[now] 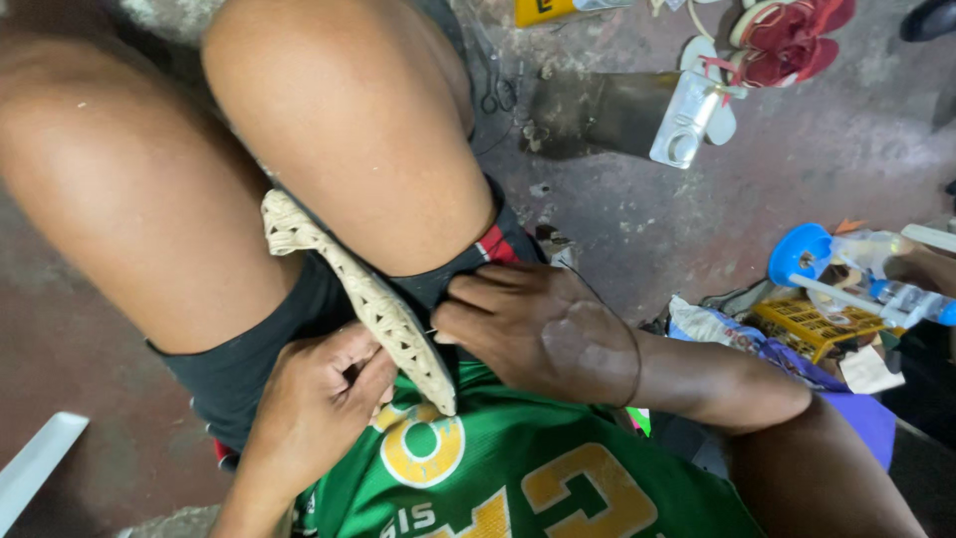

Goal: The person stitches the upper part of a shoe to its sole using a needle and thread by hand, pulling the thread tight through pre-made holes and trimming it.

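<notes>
A long, narrow woven strip of pale cream cane lies across my lap, running from between my thighs down to my green shirt. My left hand grips its lower part from the left, fingers curled against it. My right hand rests on the right side, its fingertips pinched at the strip's edge where a thin needle or pin seems to sit. The strip's upper end curls over my left thigh. Black shorts lie under it.
The concrete floor is dirty. A clear plastic bottle and red sandals lie at the upper right. A blue-capped bottle, a yellow mesh tray and cloth scraps crowd the right. A white strip lies at the lower left.
</notes>
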